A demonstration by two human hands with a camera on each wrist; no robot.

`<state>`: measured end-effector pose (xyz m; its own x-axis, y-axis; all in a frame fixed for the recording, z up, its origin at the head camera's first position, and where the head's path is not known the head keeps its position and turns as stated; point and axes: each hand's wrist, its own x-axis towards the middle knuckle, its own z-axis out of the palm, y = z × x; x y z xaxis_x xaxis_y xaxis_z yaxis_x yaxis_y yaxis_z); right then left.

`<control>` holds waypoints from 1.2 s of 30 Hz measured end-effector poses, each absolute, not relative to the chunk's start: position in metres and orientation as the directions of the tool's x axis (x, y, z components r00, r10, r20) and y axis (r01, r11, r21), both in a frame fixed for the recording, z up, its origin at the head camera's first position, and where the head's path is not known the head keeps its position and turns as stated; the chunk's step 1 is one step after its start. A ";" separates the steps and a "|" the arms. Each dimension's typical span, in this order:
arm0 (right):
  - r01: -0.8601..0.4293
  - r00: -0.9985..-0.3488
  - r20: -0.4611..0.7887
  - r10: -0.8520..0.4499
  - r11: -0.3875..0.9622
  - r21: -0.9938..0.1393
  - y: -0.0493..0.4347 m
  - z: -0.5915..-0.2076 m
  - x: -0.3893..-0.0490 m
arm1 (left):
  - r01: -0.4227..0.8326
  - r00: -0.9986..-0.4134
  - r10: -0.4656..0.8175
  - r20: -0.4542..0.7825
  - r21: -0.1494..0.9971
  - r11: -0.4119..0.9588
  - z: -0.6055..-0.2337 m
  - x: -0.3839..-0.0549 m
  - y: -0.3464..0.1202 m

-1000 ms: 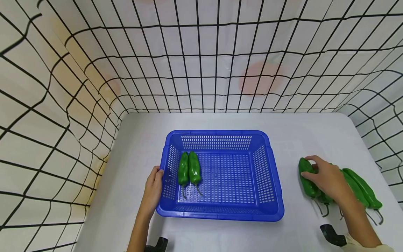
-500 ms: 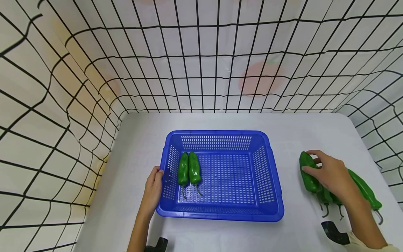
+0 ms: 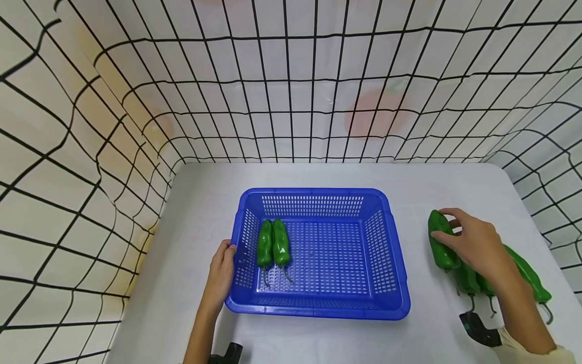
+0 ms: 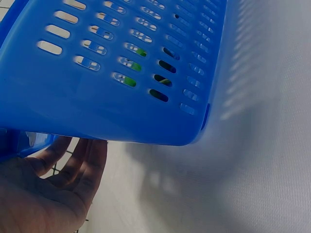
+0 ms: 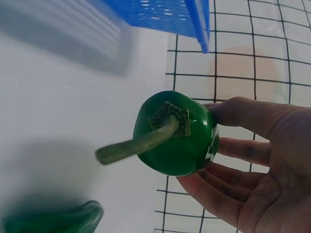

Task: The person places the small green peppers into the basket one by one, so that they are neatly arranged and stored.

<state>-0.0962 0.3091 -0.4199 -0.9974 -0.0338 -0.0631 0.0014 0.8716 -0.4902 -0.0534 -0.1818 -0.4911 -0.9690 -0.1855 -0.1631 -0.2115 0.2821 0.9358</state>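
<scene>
My right hand [image 3: 479,247] pinches a green pepper [image 3: 441,242] between thumb and fingers, to the right of the basket. In the right wrist view this pepper [image 5: 170,141] points its stem at the camera, and a shadow falls on the table below. My left hand [image 3: 222,268] grips the left rim of a blue plastic basket [image 3: 318,312]; in the left wrist view the fingers [image 4: 92,165] curl up behind its edge. Side by side in the basket's left part lie two green peppers [image 3: 281,242].
Several more green peppers [image 3: 529,278] lie on the white table [image 3: 345,341] under and beside my right hand. Black wire grid panels [image 3: 300,101] stand behind the table and along both sides.
My right hand has taken hold of the leftmost pepper and lifted it slightly, up and away from the others. My left hand and the basket stay where they were.
</scene>
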 end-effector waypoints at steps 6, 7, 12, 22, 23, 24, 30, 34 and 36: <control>0.006 -0.997 -0.070 -0.032 0.870 -0.492 0.301 -0.413 -0.101 | -0.209 -0.970 -0.186 -0.160 0.936 0.282 -0.490 -0.053 -0.181; 0.005 -0.997 -0.070 -0.034 0.870 -0.493 0.299 -0.412 -0.102 | -0.209 -0.969 -0.186 -0.160 0.937 0.281 -0.490 -0.053 -0.181; 0.002 -0.997 -0.072 -0.039 0.865 -0.502 0.292 -0.406 -0.107 | -0.210 -0.969 -0.184 -0.162 0.938 0.276 -0.490 -0.053 -0.181; -0.025 -0.997 -0.048 -0.058 0.855 -0.519 0.276 -0.399 -0.111 | -0.213 -0.969 -0.179 -0.169 0.941 0.262 -0.488 -0.054 -0.181; -0.029 -0.997 -0.045 -0.061 0.852 -0.523 0.274 -0.399 -0.112 | -0.211 -0.969 -0.179 -0.168 0.942 0.262 -0.488 -0.054 -0.181; -0.033 -0.997 -0.043 -0.065 0.849 -0.528 0.272 -0.398 -0.113 | -0.210 -0.970 -0.179 -0.166 0.942 0.263 -0.488 -0.054 -0.181; -0.045 -0.995 -0.045 -0.084 0.832 -0.552 0.259 -0.394 -0.116 | -0.211 -0.969 -0.182 -0.166 0.941 0.263 -0.489 -0.054 -0.181; -0.047 -0.994 -0.055 -0.094 0.825 -0.564 0.250 -0.390 -0.119 | -0.212 -0.969 -0.183 -0.167 0.940 0.267 -0.489 -0.053 -0.181; -0.045 -0.993 -0.061 -0.097 0.820 -0.570 0.246 -0.388 -0.121 | -0.215 -0.968 -0.186 -0.169 0.939 0.269 -0.489 -0.053 -0.181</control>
